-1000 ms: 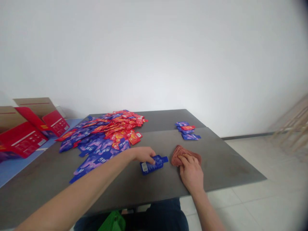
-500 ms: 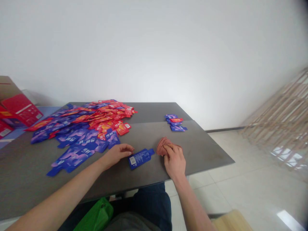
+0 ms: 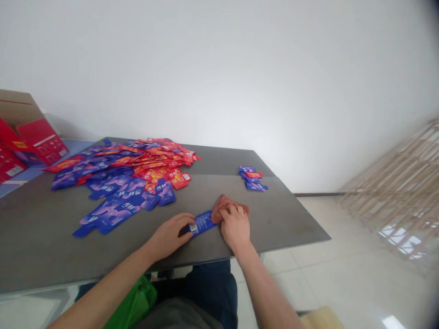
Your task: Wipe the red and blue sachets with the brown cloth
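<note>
A blue pouch [image 3: 203,221] with a white label lies flat near the front edge of the dark grey table [image 3: 41,237]. My left hand [image 3: 170,235] pinches its near end with thumb and fingers. Just to the right, my right hand [image 3: 234,224] rests with its fingers curled down on a reddish-brown cloth [image 3: 221,203], which touches the pouch's far end.
A large heap of red and blue pouches [image 3: 130,171] covers the table's back left. A small stack of pouches [image 3: 253,178] lies at the back right. Red cartons [image 3: 24,137] stand at far left. A green bag [image 3: 135,304] hangs below; a wooden rack [image 3: 394,192] leans at right.
My left hand has come back onto the blue pouch and taken hold of its near end. My right hand and the cloth have slid left up against the pouch. The camera view shifted.
</note>
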Demonstrator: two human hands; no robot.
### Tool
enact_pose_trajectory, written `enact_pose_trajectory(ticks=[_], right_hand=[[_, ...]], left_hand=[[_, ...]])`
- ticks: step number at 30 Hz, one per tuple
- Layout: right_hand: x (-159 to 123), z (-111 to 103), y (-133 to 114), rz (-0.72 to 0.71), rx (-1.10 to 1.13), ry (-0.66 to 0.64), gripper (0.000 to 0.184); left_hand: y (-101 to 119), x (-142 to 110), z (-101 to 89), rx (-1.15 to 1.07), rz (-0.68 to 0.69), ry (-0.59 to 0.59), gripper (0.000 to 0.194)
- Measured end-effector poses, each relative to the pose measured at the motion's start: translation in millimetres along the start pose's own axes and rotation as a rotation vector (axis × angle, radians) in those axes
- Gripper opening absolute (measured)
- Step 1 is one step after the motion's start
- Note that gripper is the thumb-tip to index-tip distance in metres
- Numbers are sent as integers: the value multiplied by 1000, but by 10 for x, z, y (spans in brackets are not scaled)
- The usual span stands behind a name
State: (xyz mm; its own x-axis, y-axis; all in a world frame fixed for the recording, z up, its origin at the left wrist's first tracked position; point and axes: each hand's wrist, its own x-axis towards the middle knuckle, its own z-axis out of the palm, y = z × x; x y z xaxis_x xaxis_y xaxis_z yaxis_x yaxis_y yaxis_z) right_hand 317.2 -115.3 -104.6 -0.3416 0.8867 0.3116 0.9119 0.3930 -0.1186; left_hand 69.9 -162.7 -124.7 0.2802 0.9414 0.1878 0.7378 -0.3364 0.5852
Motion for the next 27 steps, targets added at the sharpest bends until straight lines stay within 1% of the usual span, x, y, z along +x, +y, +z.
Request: enact_pose_trajectory(ticks=[1, 2, 3, 5, 7, 8, 9, 10, 13, 15, 16, 18, 20, 21, 22, 23, 25, 27], right_hand=[[29, -44, 51, 49, -18, 11, 25], [35, -83, 52, 81, -21, 35, 26], [17, -110, 3, 90, -8, 65, 27], [-58, -108, -206, 22, 47, 107, 26], [-120, -44, -428, -116, 101, 95, 23], [-127, -4, -489, -164, 115, 76, 21], [-113, 33, -499, -179, 116, 54, 21], [-81, 58, -458, -150, 102, 35, 20], [78, 42, -184, 38, 32, -8, 23], [142, -17, -95, 98, 16, 12, 24], [140, -40, -118, 88, 26, 37, 25], [76, -44, -268, 0, 64, 71, 24], [-6, 5, -425, -127, 98, 55, 22], [-28, 35, -455, -163, 101, 34, 21], [-27, 58, -441, -157, 92, 16, 21], [-4, 68, -388, -110, 72, 1, 21], [86, 38, -227, 40, 21, -16, 24], [157, -34, -131, 129, -2, 9, 26]], left_hand=[[-15, 3, 8, 8, -3, -1, 25], [-30, 8, 18, 13, -5, -1, 25], [-47, 14, 27, 15, -6, -2, 25], [-79, 23, 42, 11, -4, -7, 28], [-108, 23, 49, 0, -11, -3, 32], [-120, 20, 49, -4, -19, 5, 33], [-130, 15, 48, -9, -29, 12, 34], [-137, 8, 46, -12, -37, 15, 35], [-147, -14, 39, 2, -36, 0, 33], [-146, -22, 37, 22, -17, -6, 31], [-145, -22, 37, 32, -6, -2, 30], [-141, -18, 38, 42, 13, 1, 30], [-134, -14, 37, 42, 18, 9, 30], [-126, -13, 35, 41, 15, 13, 30], [-116, -14, 31, 39, 9, 18, 31], [-103, -16, 25, 38, 3, 21, 31], [-75, -22, 11, 40, -5, 13, 31], [-53, -25, 0, 44, -8, 1, 31]])
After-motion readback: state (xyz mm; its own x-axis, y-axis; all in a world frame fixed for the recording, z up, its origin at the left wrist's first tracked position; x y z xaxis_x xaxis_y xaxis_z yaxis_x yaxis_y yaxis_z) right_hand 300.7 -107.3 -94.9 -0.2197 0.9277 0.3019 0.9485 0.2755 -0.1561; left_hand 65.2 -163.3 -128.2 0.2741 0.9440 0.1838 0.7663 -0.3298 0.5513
